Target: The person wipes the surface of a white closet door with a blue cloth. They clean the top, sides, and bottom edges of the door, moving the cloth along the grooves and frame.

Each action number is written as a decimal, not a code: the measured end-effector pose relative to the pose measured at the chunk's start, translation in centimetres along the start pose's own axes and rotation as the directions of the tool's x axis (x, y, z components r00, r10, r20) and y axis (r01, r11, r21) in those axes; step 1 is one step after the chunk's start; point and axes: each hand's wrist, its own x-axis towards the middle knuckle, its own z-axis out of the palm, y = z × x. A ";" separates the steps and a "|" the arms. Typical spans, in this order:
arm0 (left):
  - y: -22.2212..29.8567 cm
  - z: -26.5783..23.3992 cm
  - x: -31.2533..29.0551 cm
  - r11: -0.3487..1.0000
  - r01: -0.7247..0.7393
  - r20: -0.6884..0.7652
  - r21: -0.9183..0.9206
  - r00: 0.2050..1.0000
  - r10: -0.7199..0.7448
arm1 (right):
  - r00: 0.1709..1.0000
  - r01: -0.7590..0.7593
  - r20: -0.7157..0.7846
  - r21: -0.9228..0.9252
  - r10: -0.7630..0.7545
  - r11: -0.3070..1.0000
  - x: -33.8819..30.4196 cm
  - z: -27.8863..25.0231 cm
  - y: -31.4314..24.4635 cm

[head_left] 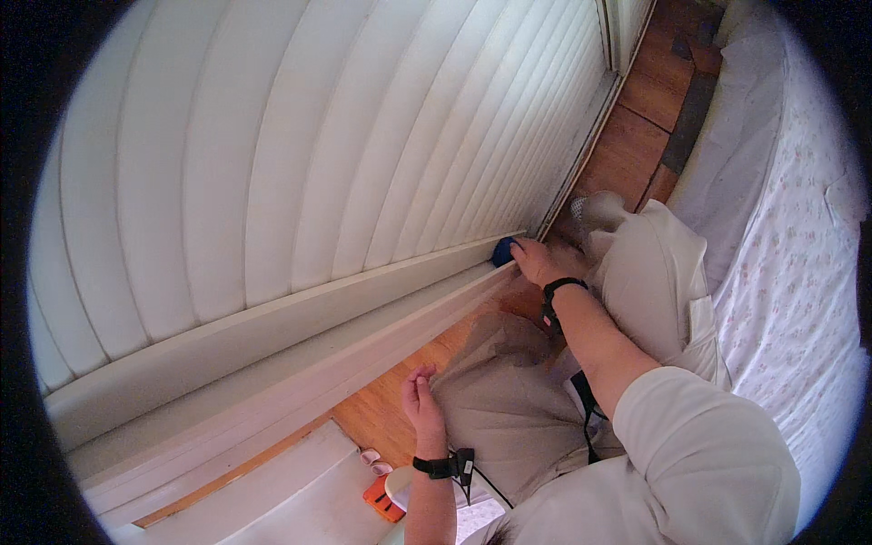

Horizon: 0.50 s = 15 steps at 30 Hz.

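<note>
My right hand [538,262] reaches out to the far end of a long white ledge [300,350]. Its fingers press on a small dark blue cloth or pad [502,252], partly hidden under them, in the groove along the ledge beside the slatted white panel [336,145]. My left hand [423,404] hovers over my bent knee, close to the ledge's near side. Its fingers are loosely curled and slightly apart, with nothing seen in them. Both wrists wear black bands.
At the lower left a white board-like surface [272,481] lies near a pair of glasses [374,461] and an orange object [383,500]. A bed with a flowered cover [781,254] stands to the right. Brown tiled floor [627,150] runs between bed and panel.
</note>
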 end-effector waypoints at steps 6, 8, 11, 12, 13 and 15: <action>-0.3 0.0 0.1 0.999 0.023 -0.031 -0.023 0.999 -0.023 | 0.999 0.009 0.054 -0.066 -0.005 0.998 0.3 -0.3 1.2; -0.6 0.1 0.3 1.000 0.008 -0.016 0.003 1.000 -0.008 | 0.999 0.028 0.042 -0.057 -0.026 0.998 -0.4 -0.7 -0.2; -1.4 -0.2 0.2 0.999 -0.020 -0.070 -0.029 0.997 0.018 | 0.997 0.071 0.018 0.027 -0.072 0.997 -1.3 -1.4 -3.2; -1.9 -0.2 0.3 0.999 -0.032 -0.076 -0.042 0.997 0.029 | 0.996 0.081 0.045 -0.008 -0.081 0.997 -1.2 -1.4 -3.6; -2.2 -0.3 0.3 0.997 -0.029 -0.107 -0.075 0.994 0.021 | 0.993 0.094 0.071 -0.043 -0.091 0.995 -1.0 -1.5 -4.1; -2.3 0.1 0.3 0.990 -0.040 -0.138 -0.137 0.990 0.021 | 0.991 0.129 0.028 -0.050 -0.128 0.990 -1.5 -1.3 -4.9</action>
